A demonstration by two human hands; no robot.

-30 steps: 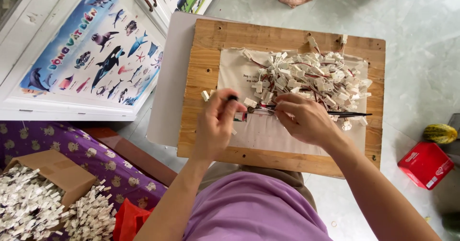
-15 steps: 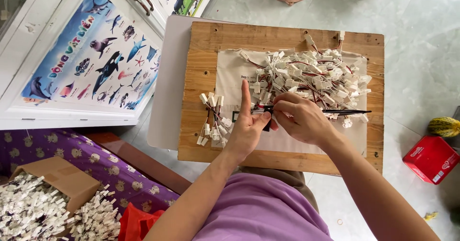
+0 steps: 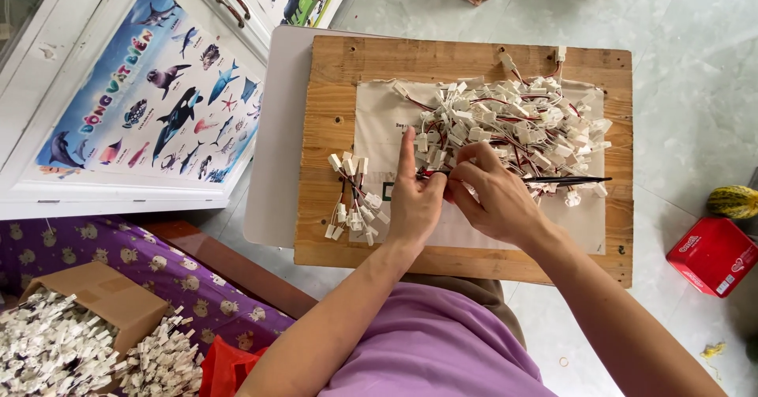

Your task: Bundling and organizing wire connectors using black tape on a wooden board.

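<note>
A wooden board [image 3: 332, 129] carries a beige sheet [image 3: 379, 113] with a large heap of white connectors on red and black wires [image 3: 513, 121]. A small separate bunch of the same connectors [image 3: 351, 200] lies at the board's left. My left hand [image 3: 414, 200] rests between the bunch and the heap, forefinger stretched up, thumb meeting my right hand. My right hand [image 3: 493, 196] pinches a small wired connector at the heap's near edge and also holds thin black tweezers [image 3: 572, 181] pointing right.
The board lies on a white low table [image 3: 276, 129]. A white cabinet with an animal poster [image 3: 150, 105] stands at left. A cardboard box of white connectors [image 3: 71, 342] sits on purple cloth lower left. A red tin [image 3: 711, 255] and a yellow-green fruit [image 3: 730, 201] lie at right.
My left hand set a small bunch of connectors down at the board's left, then moved right to meet my right hand at the heap's edge.
</note>
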